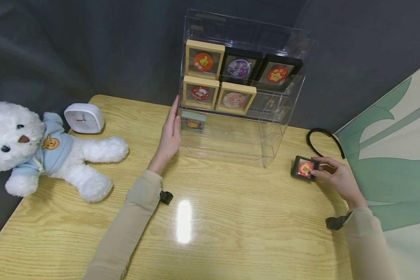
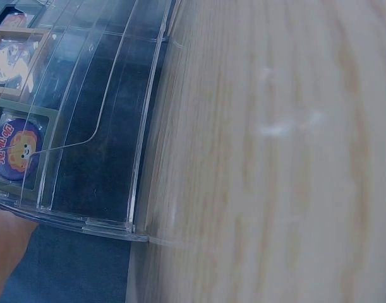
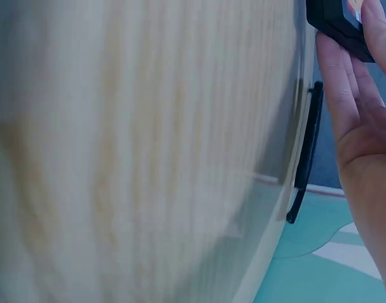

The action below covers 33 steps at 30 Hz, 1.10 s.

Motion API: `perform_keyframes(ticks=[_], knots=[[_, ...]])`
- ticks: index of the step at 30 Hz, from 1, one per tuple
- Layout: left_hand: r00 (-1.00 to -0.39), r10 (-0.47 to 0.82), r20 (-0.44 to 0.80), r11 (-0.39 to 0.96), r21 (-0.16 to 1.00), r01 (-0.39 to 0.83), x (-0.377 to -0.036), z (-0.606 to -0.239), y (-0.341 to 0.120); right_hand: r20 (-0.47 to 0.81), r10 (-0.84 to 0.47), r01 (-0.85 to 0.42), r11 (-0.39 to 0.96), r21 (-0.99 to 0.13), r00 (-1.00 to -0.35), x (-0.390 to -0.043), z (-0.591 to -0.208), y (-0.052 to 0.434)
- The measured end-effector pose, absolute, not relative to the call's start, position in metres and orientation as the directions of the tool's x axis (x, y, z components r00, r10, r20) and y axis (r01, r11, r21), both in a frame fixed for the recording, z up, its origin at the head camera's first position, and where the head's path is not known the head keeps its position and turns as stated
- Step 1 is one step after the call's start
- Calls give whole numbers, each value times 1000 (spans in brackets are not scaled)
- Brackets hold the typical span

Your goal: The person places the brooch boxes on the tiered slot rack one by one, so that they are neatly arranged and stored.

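Observation:
A clear acrylic display case [image 1: 266, 128] stands at the back of the wooden table [image 1: 213, 217], holding several small framed badges on its tiers. My left hand [image 1: 169, 132] rests flat against the case's left side with straight fingers, next to a green-framed badge [image 1: 193, 121] on the lowest tier; the left wrist view shows that badge [image 2: 16, 151] through the case wall [image 2: 117, 126]. To the right of the case, my right hand [image 1: 330, 175] pinches a small black-framed badge [image 1: 304, 168] lying on the table. In the right wrist view the black frame [image 3: 335, 25] sits at my fingertips [image 3: 376, 31].
A white teddy bear [image 1: 38, 149] in a blue top lies at the table's left. A white clock [image 1: 84, 118] sits behind it. A black headband [image 1: 323, 138] lies near the right edge, seen also as the headband [image 3: 306, 158] in the right wrist view. A dark curtain hangs behind.

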<state>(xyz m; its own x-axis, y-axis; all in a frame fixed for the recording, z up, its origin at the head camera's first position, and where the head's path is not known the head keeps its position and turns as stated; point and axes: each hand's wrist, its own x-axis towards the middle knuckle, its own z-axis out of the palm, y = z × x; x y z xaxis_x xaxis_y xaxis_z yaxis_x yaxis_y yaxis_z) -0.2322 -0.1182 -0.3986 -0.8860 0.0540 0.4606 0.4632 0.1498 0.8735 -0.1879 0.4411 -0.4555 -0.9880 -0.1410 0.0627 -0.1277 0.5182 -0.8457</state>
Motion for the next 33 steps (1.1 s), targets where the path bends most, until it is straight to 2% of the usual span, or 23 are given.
perform_keyframes(ticks=[5,12,16,25,33], knots=[[-886,50,461,148,874,463,-231,-398,-118,54,-130,-117,543,-831,-990,-185,-447,428],[-884,54,464,140,873,466,-230,-396,-119,169,-163,-233,588,-774,-972,-189,-437,411],[-884,52,465,139,873,468,-230,-395,-119,205,-139,-247,602,-760,-969,-189,-426,396],[-877,46,479,145,865,480,-241,-409,-119,220,-111,-243,574,-782,-969,-183,-399,362],[-862,54,504,153,849,506,-256,-428,-123,313,-173,-358,441,-823,-934,-185,-388,331]])
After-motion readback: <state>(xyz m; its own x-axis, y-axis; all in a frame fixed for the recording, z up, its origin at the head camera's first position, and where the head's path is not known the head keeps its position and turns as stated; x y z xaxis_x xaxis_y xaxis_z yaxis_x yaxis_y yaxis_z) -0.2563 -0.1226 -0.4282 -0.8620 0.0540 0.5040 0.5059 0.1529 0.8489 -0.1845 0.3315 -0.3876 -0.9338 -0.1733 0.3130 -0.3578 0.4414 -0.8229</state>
